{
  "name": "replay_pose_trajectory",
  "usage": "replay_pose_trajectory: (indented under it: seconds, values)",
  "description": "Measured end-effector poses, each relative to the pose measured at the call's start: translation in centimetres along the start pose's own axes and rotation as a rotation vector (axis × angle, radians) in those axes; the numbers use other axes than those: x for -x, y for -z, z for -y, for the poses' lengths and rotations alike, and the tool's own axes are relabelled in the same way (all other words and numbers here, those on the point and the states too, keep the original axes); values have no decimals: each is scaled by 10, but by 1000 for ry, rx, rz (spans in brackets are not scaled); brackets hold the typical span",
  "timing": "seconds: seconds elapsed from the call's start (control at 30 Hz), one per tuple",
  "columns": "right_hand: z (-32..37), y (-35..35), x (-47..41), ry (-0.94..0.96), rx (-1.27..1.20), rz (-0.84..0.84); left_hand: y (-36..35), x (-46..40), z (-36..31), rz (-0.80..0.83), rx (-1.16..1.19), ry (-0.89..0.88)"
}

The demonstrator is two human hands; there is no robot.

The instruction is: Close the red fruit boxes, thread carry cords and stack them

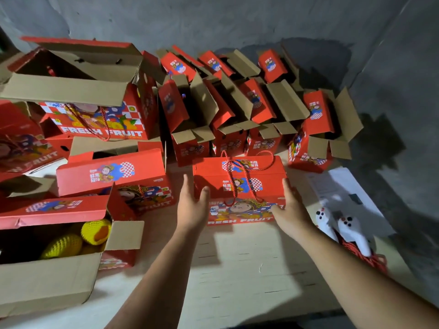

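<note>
Hands flank closed box [240,184], corded, on floor before row of open boxes [237,110]. Left hand [192,205] and right hand [288,207] touch its ends, fingers straight, together. Stacking step, likely; next move calls for firm two-sided lift.

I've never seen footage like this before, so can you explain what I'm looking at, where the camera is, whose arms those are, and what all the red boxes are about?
There is no machine here. One wide-angle camera sits on a person's head and looks forward and down, so the two bare arms are the wearer's own. The left hand and right hand reach with straight fingers to either side of a closed red fruit box, which has a red carry cord threaded through its top. Neither hand grips it. Behind it stand many open red boxes with flaps up. At the lower left, an open box holds yellow netted fruit. All of it lies on a pale floor beside a grey wall.
</note>
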State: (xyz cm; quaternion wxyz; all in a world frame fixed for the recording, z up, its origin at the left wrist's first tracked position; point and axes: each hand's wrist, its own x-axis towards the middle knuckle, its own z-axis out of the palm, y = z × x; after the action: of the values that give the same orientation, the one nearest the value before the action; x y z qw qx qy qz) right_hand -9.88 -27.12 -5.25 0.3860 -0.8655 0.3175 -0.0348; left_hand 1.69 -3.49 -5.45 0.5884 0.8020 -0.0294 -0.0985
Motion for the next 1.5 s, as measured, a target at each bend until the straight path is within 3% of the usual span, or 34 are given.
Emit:
replay_pose_trajectory:
  seconds: [0.13, 0.2, 0.3, 0.37, 0.43, 0.53, 0.67, 0.83, 0.9, 1.07, 1.2, 1.33, 1.5]
  values:
    - [14, 26, -23, -266, -326, -206, 10, -29, -16, -108, 321, 307]
    - [25, 34, -35, -355, -451, -199, 8, -37, -20, -11, 288, 297]
    - [41, 33, -44, -350, -527, 54, -7, -35, -19, 200, 231, 217]
    - [35, 40, -51, -349, -569, 203, -9, -38, -20, 150, 132, 200]
    - [18, 55, -59, -379, -631, 249, -11, -42, -25, 16, -156, 121]
    - [-16, 86, -76, -356, -681, 87, -42, -37, -47, -119, -338, -63]
    - [-48, 134, -108, -409, -707, -168, -121, -25, -89, -3, -406, -293]
    - [-83, 187, -171, -382, -581, -445, -225, -25, -125, 274, -172, -200]
    - [-91, 200, -196, -341, -533, -390, -263, -32, -135, 326, -148, -161]
    - [-94, 204, -255, -321, -429, -70, -343, -69, -154, 315, -68, -9]
    - [-103, 194, -288, -418, -433, -127, -378, -109, -157, 303, -153, 80]
    - [-116, 181, -306, -586, -539, -1, -394, -133, -154, 318, -195, 220]
    - [-123, 178, -309, -546, -631, -27, -408, -146, -152, 283, -217, 255]
